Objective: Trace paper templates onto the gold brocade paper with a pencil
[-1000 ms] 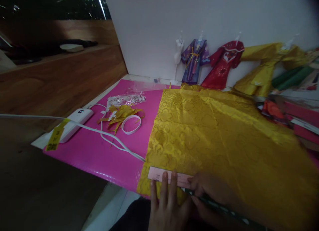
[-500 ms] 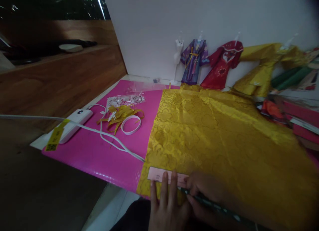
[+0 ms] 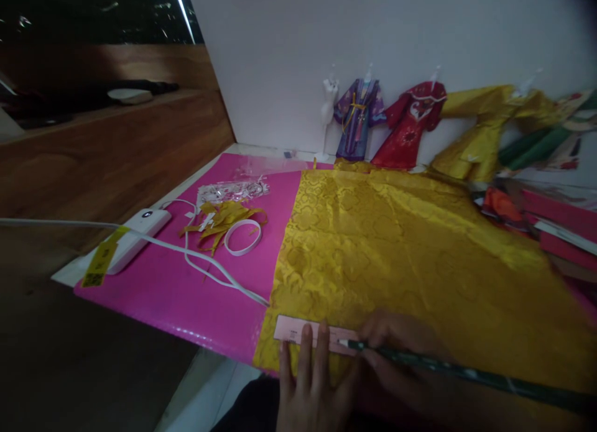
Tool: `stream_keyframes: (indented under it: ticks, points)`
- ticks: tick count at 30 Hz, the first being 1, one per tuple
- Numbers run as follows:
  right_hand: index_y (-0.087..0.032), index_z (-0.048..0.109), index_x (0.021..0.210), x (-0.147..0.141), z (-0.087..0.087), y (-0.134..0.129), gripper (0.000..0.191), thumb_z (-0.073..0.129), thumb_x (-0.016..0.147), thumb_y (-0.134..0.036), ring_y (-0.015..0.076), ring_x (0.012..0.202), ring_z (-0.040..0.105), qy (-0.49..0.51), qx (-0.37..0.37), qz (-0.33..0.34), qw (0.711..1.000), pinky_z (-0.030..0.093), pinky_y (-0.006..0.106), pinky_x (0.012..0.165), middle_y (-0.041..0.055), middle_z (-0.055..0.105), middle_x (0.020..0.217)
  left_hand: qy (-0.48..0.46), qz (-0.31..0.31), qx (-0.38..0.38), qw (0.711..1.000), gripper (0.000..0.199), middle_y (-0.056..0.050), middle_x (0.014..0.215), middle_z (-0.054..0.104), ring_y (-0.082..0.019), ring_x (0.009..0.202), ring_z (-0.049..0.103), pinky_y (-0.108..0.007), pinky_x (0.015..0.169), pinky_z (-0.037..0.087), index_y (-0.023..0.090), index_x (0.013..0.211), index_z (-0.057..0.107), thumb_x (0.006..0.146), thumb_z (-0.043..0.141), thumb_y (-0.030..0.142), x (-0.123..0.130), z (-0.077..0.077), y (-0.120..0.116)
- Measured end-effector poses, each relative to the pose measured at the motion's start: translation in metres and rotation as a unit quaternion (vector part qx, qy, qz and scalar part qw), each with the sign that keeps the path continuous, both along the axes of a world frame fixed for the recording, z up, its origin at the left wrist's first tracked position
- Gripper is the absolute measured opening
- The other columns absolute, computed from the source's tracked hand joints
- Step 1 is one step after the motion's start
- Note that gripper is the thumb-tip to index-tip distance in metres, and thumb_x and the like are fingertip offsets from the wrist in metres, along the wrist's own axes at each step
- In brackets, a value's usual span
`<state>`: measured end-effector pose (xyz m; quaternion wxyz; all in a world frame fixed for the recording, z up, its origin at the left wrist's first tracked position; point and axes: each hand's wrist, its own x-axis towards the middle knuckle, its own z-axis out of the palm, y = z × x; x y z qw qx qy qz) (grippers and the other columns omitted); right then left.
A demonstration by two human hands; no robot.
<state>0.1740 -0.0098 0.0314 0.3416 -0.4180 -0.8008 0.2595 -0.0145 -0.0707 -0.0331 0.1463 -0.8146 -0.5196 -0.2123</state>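
Note:
A narrow pale pink paper strip (image 3: pixel 286 328) with small print lies on the yellow patterned fabric (image 3: pixel 364 258), near its front left corner. My left hand (image 3: pixel 311 382) rests flat with fingers spread, fingertips pressing on the strip. Pinched in my right hand (image 3: pixel 401 351) is a dark green pencil (image 3: pixel 471 374) with a white tip. That tip is over the right part of the strip; whether it touches cannot be made out. My right hand is somewhat blurred, and its lower side is dim.
A pink mat (image 3: pixel 186 307) lies under the fabric. On it are a white ring (image 3: pixel 242 253), yellow fabric scraps (image 3: pixel 224 219), a clear bag (image 3: pixel 233 189), and a white power bank (image 3: pixel 137 239) with cables. Small doll garments, including a red dress (image 3: pixel 413 127), stand along the wall.
My right hand has moved slightly right and up with the pencil, whose tip went from the strip's lower edge to over the strip. My left hand keeps its place on the strip.

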Motion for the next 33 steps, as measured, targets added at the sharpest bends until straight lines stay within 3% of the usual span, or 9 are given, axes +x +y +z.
stream_keyframes:
  ticks: [3,5,8,10,14,21,25,29,33]
  points:
    - [-0.028,0.067,0.111,0.016,0.011,0.010,0.021,0.048,0.100,-0.028,0.0191,0.079,0.072,-0.060,0.019,0.027,0.998,0.055,0.028,0.070,0.0033,0.077,0.093,0.020,-0.008,0.005,1.000,0.074,-0.012,0.138,0.057,-0.036,0.133,0.049,-0.060,0.122,0.008,0.044,0.151,0.037,0.085,0.065,0.062,-0.003,0.001,0.002]
    - [-0.028,0.068,0.118,0.018,0.012,0.016,0.026,0.045,0.103,-0.031,0.0200,0.081,0.072,-0.080,0.032,0.072,0.994,0.054,0.029,0.071,0.0039,0.078,0.097,0.035,-0.010,0.007,0.999,0.077,-0.013,0.136,0.057,-0.036,0.129,0.051,-0.059,0.121,0.007,0.044,0.154,0.032,0.086,0.062,0.065,-0.005,0.002,0.003]
    - [-0.024,0.071,0.099,0.012,0.013,0.023,0.029,0.043,0.105,-0.031,0.0192,0.073,0.066,-0.092,0.008,0.142,0.986,0.049,0.029,0.066,0.0031,0.075,0.084,0.043,-0.004,0.003,0.999,0.074,-0.013,0.136,0.058,-0.036,0.129,0.051,-0.059,0.120,0.008,0.046,0.153,0.030,0.088,0.061,0.062,-0.006,0.001,0.003]
    - [-0.021,0.068,0.091,0.006,0.013,0.026,0.028,0.044,0.103,-0.027,0.0189,0.073,0.064,-0.087,-0.008,0.149,0.985,0.046,0.029,0.065,0.0031,0.073,0.081,0.040,0.000,0.001,0.999,0.068,-0.011,0.137,0.058,-0.035,0.130,0.050,-0.059,0.119,0.011,0.048,0.151,0.033,0.090,0.060,0.059,-0.006,0.001,0.002]
    - [-0.022,0.065,0.099,0.001,0.010,0.030,0.010,0.057,0.092,-0.020,0.0176,0.077,0.064,-0.073,-0.036,0.131,0.988,0.047,0.029,0.069,0.0025,0.070,0.089,0.054,-0.005,-0.004,0.999,0.059,-0.011,0.139,0.057,-0.036,0.132,0.048,-0.060,0.114,0.019,0.050,0.146,0.040,0.091,0.057,0.060,-0.007,0.002,0.001]
    - [-0.022,0.066,0.099,-0.003,0.013,0.040,0.018,0.065,0.083,-0.014,0.0188,0.082,0.066,-0.132,-0.101,0.145,0.975,0.046,0.030,0.072,0.0014,0.072,0.093,0.091,-0.012,0.000,0.996,0.063,-0.015,0.140,0.057,-0.038,0.131,0.050,-0.063,0.103,0.035,0.049,0.149,0.038,0.091,0.050,0.071,-0.009,0.007,0.002]
    - [-0.021,0.067,0.099,-0.005,0.014,0.044,0.018,0.063,0.084,-0.013,0.0201,0.083,0.067,-0.150,-0.092,0.160,0.971,0.046,0.030,0.073,0.0031,0.073,0.093,0.101,-0.006,-0.003,0.995,0.063,-0.016,0.138,0.059,-0.038,0.129,0.053,-0.061,0.099,0.042,0.047,0.152,0.032,0.094,0.048,0.067,-0.008,0.013,0.001]
    - [-0.021,0.069,0.097,-0.004,0.012,0.047,0.016,0.063,0.084,-0.014,0.0188,0.080,0.068,-0.135,-0.095,0.171,0.971,0.046,0.028,0.071,0.0019,0.073,0.089,0.115,-0.012,-0.002,0.993,0.062,-0.014,0.137,0.060,-0.037,0.129,0.054,-0.059,0.098,0.044,0.049,0.154,0.025,0.098,0.051,0.054,-0.009,0.019,0.000]
    - [-0.021,0.069,0.097,-0.002,0.013,0.048,0.014,0.063,0.085,-0.017,0.0185,0.077,0.067,-0.130,-0.103,0.172,0.971,0.045,0.028,0.069,0.0025,0.073,0.087,0.152,-0.021,-0.003,0.988,0.058,-0.013,0.138,0.060,-0.036,0.131,0.050,-0.058,0.101,0.040,0.043,0.154,0.030,0.100,0.049,0.051,-0.015,0.025,0.001]
